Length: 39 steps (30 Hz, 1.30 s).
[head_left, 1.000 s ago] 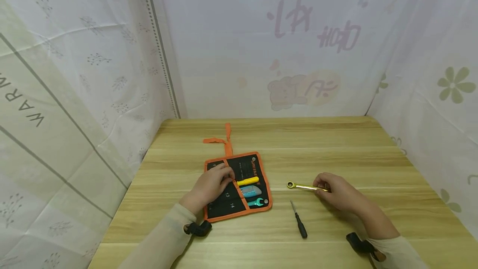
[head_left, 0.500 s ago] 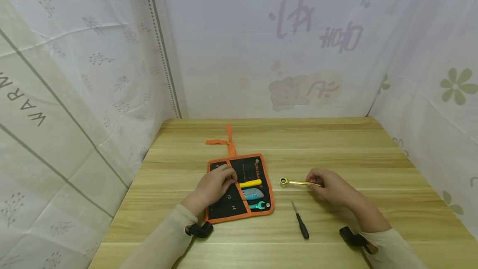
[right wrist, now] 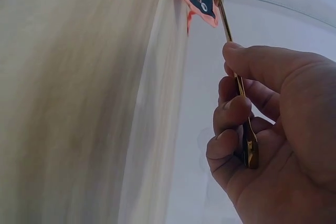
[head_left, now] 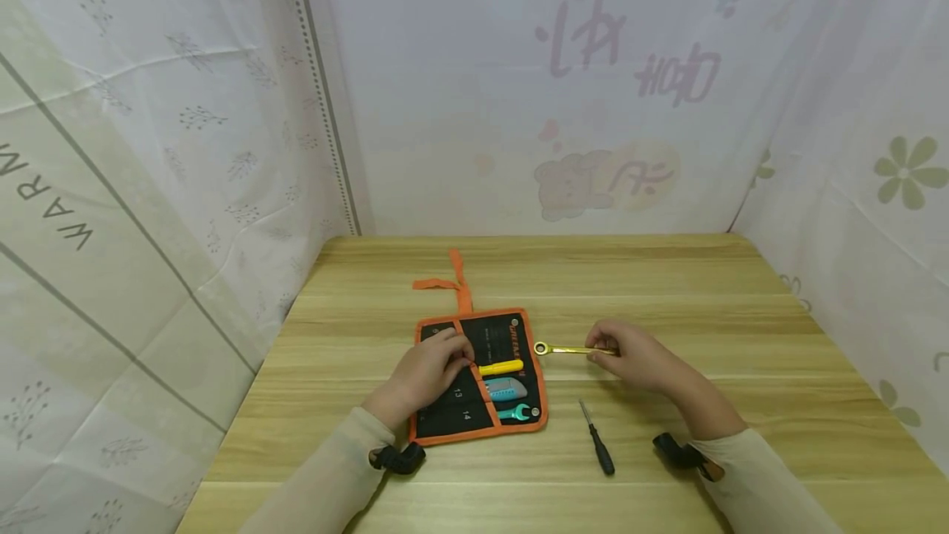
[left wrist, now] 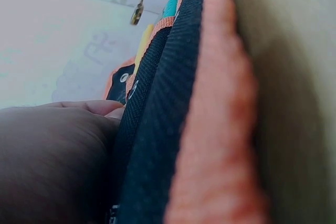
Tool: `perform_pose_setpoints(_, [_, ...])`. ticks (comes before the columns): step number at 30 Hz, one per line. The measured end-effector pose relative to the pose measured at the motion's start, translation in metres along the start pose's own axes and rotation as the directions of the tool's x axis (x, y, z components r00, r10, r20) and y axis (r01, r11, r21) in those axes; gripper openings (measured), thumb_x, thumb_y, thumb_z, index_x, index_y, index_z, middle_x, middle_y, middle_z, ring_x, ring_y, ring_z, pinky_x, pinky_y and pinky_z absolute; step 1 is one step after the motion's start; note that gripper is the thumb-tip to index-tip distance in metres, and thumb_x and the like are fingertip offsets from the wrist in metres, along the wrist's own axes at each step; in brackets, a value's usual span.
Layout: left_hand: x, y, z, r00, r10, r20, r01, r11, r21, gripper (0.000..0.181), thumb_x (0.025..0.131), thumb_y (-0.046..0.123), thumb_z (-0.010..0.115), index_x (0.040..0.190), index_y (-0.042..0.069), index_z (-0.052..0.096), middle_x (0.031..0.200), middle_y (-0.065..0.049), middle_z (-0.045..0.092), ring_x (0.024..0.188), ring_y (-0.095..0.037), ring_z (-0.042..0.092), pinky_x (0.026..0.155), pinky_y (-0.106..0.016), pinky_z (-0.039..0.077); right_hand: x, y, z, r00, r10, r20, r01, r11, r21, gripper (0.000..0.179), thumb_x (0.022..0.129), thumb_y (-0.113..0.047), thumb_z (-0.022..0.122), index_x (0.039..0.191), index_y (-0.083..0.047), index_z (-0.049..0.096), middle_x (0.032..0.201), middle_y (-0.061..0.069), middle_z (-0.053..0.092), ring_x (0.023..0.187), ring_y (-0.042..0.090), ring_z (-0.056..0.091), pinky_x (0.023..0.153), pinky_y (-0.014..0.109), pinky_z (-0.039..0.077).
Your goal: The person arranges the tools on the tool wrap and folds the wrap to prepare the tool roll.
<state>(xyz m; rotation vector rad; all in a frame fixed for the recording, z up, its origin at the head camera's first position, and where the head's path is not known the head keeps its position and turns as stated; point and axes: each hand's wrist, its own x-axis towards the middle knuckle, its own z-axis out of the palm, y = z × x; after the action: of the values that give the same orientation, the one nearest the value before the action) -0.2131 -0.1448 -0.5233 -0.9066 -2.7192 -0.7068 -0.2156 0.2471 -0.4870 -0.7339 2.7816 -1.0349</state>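
Pinching a black, orange-edged fabric pouch [head_left: 467, 400], containing yellow, blue and green tools [head_left: 506, 389], with the left hand [head_left: 424, 371]; gripping a golden metal spanner [head_left: 571, 349] near it with the right hand [head_left: 634, 355]. Seemingly leaving spanner and slim black-handled screwdriver [head_left: 596, 437] (between hands, nearside) unpocketed.

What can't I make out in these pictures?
Head view: pocketed ends of the yellow tool, blue cutter and teal wrench, hidden by the pouch.
Head view: whatever lies beneath the left grip, which covers it.
Right wrist view: the rest of the pouch, cut off by the top edge.
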Motion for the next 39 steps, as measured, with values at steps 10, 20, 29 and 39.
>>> perform_pose_setpoints(10, [0.0,0.0,0.0,1.0,-0.013,0.003,0.013,1.0,0.002,0.014,0.1,0.018,0.075,0.101,0.029,0.068,0.1,0.014,0.06,0.082,-0.004,0.057,0.072,-0.026,0.053,0.021,-0.005,0.006,1.0,0.007,0.03,-0.007,1.0,-0.001,0.01,0.098,-0.016,0.076,0.103,-0.021,0.07,0.088,-0.007,0.061,0.076,0.016,0.055,0.066,0.032,0.049])
perform_pose_setpoints(20, [-0.001,0.0,0.001,1.0,-0.013,-0.006,0.013,1.0,0.005,0.013,0.099,0.019,0.077,0.1,0.028,0.068,0.098,0.014,0.056,0.082,-0.004,0.059,0.07,-0.026,0.053,0.039,-0.013,0.012,0.998,-0.024,0.058,0.024,1.0,0.002,0.013,0.098,-0.016,0.077,0.102,-0.025,0.069,0.094,-0.009,0.064,0.083,0.016,0.058,0.073,0.034,0.052])
perform_pose_setpoints(29, [0.0,-0.001,0.0,1.0,0.002,-0.021,-0.002,1.0,0.001,0.013,0.098,0.019,0.077,0.099,0.028,0.069,0.099,0.013,0.058,0.083,-0.004,0.059,0.071,-0.026,0.054,0.056,-0.02,0.018,0.996,-0.041,0.073,0.041,0.999,0.002,0.013,0.097,-0.016,0.078,0.102,-0.024,0.069,0.091,-0.009,0.064,0.08,0.014,0.059,0.069,0.033,0.052])
perform_pose_setpoints(39, [0.001,-0.001,0.0,1.0,0.001,-0.02,-0.001,1.0,0.0,0.014,0.099,0.017,0.076,0.101,0.028,0.069,0.1,0.014,0.058,0.081,-0.004,0.058,0.07,-0.027,0.054,0.069,-0.03,0.023,0.991,-0.056,0.119,0.053,0.998,0.03,0.013,0.098,-0.012,0.076,0.102,-0.022,0.069,0.092,-0.007,0.065,0.081,0.015,0.061,0.071,0.034,0.054])
